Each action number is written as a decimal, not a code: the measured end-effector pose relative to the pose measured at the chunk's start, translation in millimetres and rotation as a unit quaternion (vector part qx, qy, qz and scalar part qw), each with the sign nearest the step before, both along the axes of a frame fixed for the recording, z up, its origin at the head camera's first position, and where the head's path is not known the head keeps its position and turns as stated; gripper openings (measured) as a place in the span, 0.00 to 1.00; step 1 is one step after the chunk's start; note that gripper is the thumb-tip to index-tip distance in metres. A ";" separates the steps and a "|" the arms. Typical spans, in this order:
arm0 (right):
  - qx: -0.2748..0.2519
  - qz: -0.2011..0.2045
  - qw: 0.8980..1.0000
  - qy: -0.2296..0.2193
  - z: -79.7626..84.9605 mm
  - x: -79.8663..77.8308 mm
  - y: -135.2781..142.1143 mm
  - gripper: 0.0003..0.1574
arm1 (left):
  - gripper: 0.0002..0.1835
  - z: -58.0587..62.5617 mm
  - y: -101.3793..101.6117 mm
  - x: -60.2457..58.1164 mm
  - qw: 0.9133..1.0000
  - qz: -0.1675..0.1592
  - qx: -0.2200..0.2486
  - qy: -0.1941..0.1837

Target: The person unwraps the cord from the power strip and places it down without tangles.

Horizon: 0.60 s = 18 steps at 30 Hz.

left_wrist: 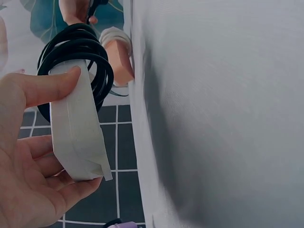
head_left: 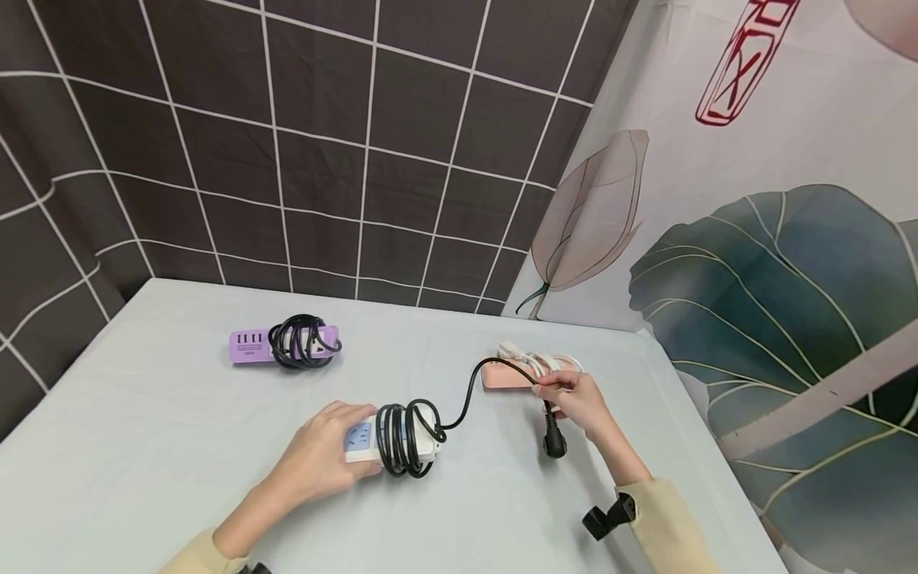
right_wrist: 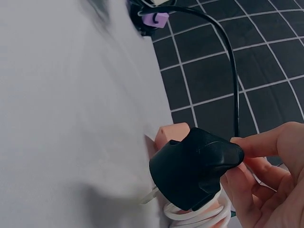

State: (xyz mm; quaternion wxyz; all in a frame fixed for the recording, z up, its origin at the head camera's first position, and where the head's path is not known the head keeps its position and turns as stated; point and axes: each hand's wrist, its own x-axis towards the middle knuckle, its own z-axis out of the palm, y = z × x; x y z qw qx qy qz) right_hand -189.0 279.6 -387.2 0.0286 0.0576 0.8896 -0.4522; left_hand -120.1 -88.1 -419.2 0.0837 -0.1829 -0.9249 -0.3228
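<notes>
My left hand [head_left: 326, 448] grips one end of a white power strip [head_left: 358, 456] with blue sockets, its thumb along one side and fingers along the other. Several loops of black cord [head_left: 403, 440] are wound round the strip's other end. From there a loose length of cord arcs up to my right hand [head_left: 576, 401], which pinches it close to the black plug [head_left: 555, 440]. In the right wrist view the plug [right_wrist: 194, 168] hangs from thumb and fingers, its prongs partly seen. The left wrist view shows the white strip [left_wrist: 78, 128] held off the table.
A purple power strip [head_left: 251, 347] wrapped in black cord lies at the back left of the white table [head_left: 179, 446]. Behind my right hand lies a pink power strip [head_left: 505, 375] with white cord. A dark gridded cloth [head_left: 323, 159] hangs behind the table.
</notes>
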 end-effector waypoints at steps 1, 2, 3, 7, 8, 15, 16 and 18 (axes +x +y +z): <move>0.001 0.002 1.000 0.005 0.5 -1.0 -0.1 0.15 | 0.39 0.3 0.2 0.3 1.000 0.000 0.000 -0.001; 0.003 0.001 1.000 0.008 0.7 -2.0 -0.3 0.15 | 0.39 0.6 0.5 0.5 1.000 -0.001 0.000 -0.003; 0.004 0.004 1.000 0.011 1.3 -2.9 -0.5 0.15 | 0.39 0.9 0.8 0.8 1.000 -0.001 0.001 -0.005; 0.010 0.009 1.000 0.019 4.0 -6.7 -1.4 0.14 | 0.39 1.6 2.0 2.0 1.000 -0.002 0.002 -0.008; 0.010 0.008 1.000 0.019 4.8 -7.6 -1.9 0.14 | 0.39 1.6 2.3 2.1 1.000 -0.003 0.002 -0.008; 0.020 0.009 1.000 0.022 12.0 -13.2 -5.0 0.14 | 0.39 2.2 3.9 3.0 1.000 -0.008 0.001 -0.005; 0.022 0.008 1.000 0.022 13.4 -13.8 -5.5 0.14 | 0.39 2.5 4.1 3.1 1.000 -0.009 0.001 -0.005; 0.023 0.007 0.999 0.022 16.1 -15.0 -6.6 0.14 | 0.38 2.9 4.5 3.3 1.000 -0.010 0.000 -0.005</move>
